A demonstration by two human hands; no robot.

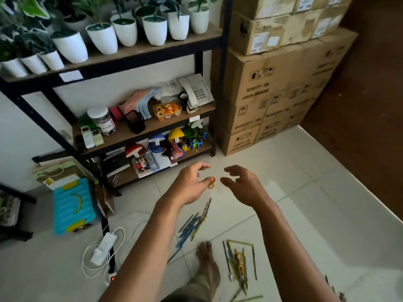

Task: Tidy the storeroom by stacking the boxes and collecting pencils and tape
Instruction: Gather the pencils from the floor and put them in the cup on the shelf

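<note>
While pencils (192, 223) lie scattered at six o'clock, the left hand (189, 184) pinches a small orange tape roll (212, 183), probably for collecting; the right hand (242, 182) hovers loosely curled, empty.

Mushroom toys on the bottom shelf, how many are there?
3: a red mushroom-shaped toy at the left, a blue one in the middle, a yellow one at the right. Clutter may hide more.

Single head-worn, wide-angle view, looking forward and steeply down from standing height. Both outstretched hands, the left hand (189, 184) and right hand (244, 184), sit near centre frame, close to the lens. The floor (305, 192) fills the lower half; the shelf unit (135, 51) and stacked boxes (279, 88) stand farther off, bowed by the lens at the edges.
</note>
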